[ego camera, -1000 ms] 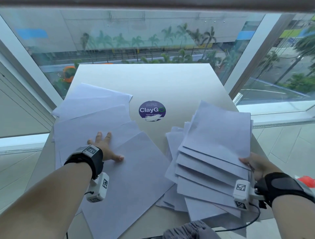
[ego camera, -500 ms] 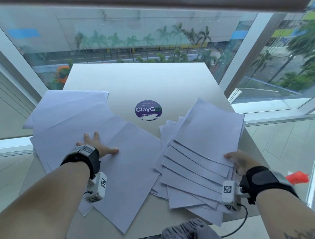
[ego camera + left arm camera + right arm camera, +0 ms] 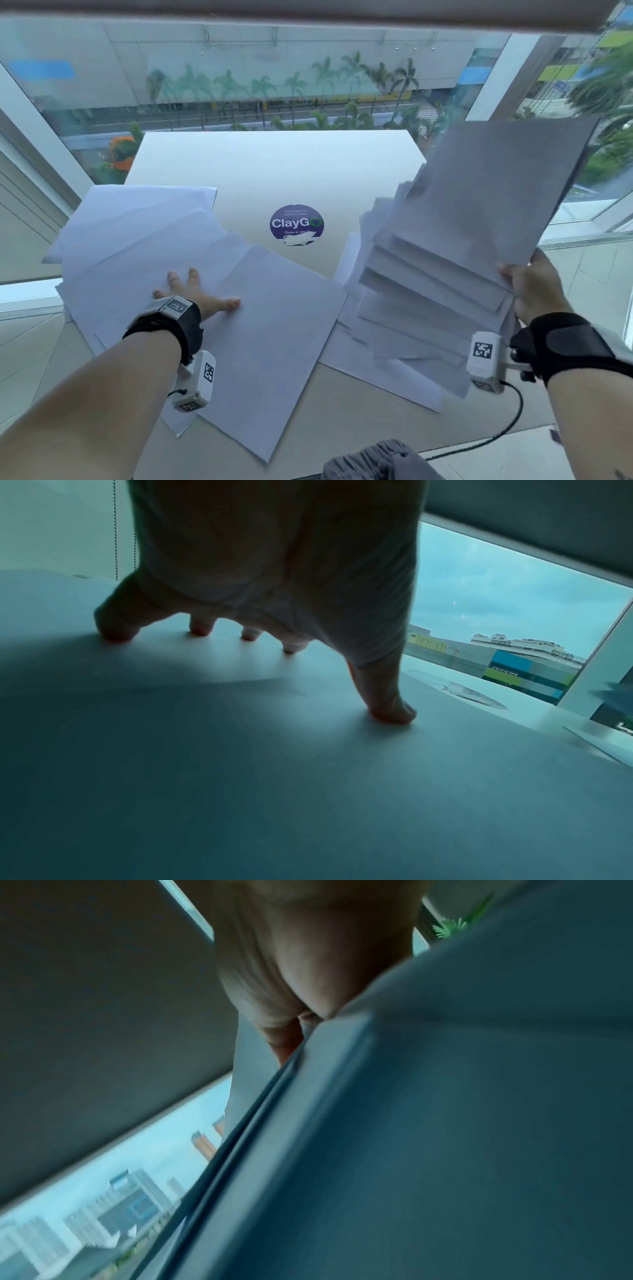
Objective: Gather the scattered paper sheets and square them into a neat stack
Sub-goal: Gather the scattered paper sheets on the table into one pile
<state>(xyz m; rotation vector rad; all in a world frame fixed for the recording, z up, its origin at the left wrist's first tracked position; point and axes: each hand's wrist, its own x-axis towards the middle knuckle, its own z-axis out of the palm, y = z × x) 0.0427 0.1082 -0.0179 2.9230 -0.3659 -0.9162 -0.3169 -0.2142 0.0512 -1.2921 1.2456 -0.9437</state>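
The left hand (image 3: 200, 298) lies palm down on the loose sheets (image 3: 144, 260) spread over the left half of the white table (image 3: 274, 171), fingers straight and splayed, the fingertips (image 3: 394, 715) pressing the paper flat; nothing is gripped. These sheets overlap one another at differing angles. The topmost large sheet (image 3: 270, 349) under the thumb runs with its long axis from the far left toward the near right, its nearest corner pointing at the person and overhanging the near edge of the table. The farther sheets fan out toward the left edge, some hanging past it. The right hand (image 3: 534, 291) grasps the fanned bundle of sheets (image 3: 462, 260) at its right edge, thumb on top and fingers hidden beneath; the right wrist view shows paper edges pinched against the palm. The bundle is raised and tilted, its far end lifted toward the window (image 3: 308, 85), long axis running from near to far and leaning to the right. Its lower sheets step down like shingles toward the person and are blurred. Whether the near end touches the table cannot be determined. A few sheets (image 3: 376, 366) lie flat on the table beneath it. A round purple sticker (image 3: 296, 224) sits on the bare table between the two groups of paper.
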